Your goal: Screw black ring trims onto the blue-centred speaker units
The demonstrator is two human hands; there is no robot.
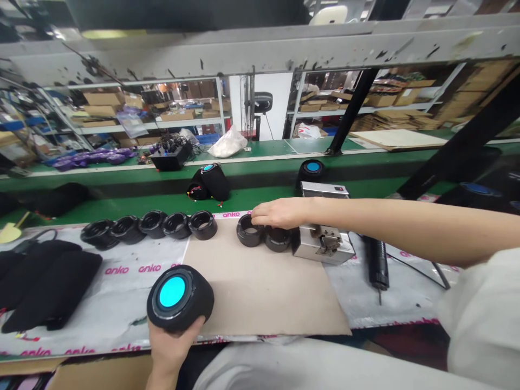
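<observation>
My left hand (174, 341) is wrapped round the lower side of a black round speaker (203, 292) with a bright blue disc on its end, above the front edge of the bench. Farther back, my right hand (276, 212) reaches over two black rings (248, 238), its fingertips at the rim of the left one. Whether the fingers grip that rim is too small to tell. Several more black rings (203, 232) stand in a row to the left. Beside my right wrist sits a silver metal device (320, 252), partly hidden under the forearm.
Brown cardboard (264, 292) covers the bench middle. Black fabric covers (65, 276) lie at the left. A black electric screwdriver (377, 262) lies right of the metal device. Behind stand black speaker parts (217, 181) and another blue-disc speaker (312, 169).
</observation>
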